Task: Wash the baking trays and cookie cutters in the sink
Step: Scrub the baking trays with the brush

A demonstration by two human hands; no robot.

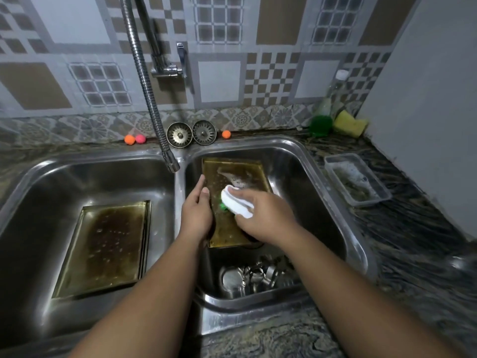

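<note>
A brownish baking tray (233,174) stands tilted in the right sink basin (304,182), with soap foam on its upper part. My left hand (197,211) grips the tray's left edge. My right hand (260,215) holds a white scrubber with a green underside (236,202) pressed on the tray's face. A second stained tray (108,246) lies flat in the left basin (51,192). Several metal cookie cutters (255,276) lie piled at the near end of the right basin.
A flexible metal faucet hose (147,91) hangs over the divider between the basins. Two sink strainers (191,134) and small coloured balls (135,139) sit on the back ledge. A clear tub of soapy water (357,179), a yellow sponge (349,124) and a green scrubber (320,125) are on the right counter.
</note>
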